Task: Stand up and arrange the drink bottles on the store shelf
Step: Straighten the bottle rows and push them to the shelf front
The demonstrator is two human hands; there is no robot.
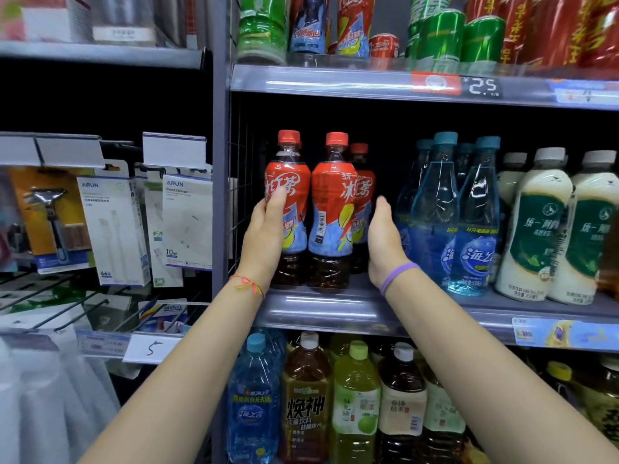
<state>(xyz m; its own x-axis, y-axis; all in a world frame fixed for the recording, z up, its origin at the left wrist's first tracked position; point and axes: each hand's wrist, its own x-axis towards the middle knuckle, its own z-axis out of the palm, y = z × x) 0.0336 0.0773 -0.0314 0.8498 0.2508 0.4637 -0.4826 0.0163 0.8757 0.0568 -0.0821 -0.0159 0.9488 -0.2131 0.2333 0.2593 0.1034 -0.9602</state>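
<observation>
Three red-capped iced tea bottles stand upright at the left end of the middle shelf (321,309). My left hand (268,229) is wrapped around the leftmost iced tea bottle (291,182). The second iced tea bottle (333,209) stands beside it at the front, and a third iced tea bottle (363,182) stands behind that one. My right hand (383,236) is flat and open just right of these bottles, fingers pointing up, between them and the blue water bottles (438,209). I cannot tell if it touches the third bottle.
White milk tea bottles (536,229) stand right of the blue ones. Cans and bottles fill the upper shelf (368,82). Large bottles (308,403) fill the lower shelf. Charger boxes (187,222) hang on hooks to the left of the grey upright post (219,162).
</observation>
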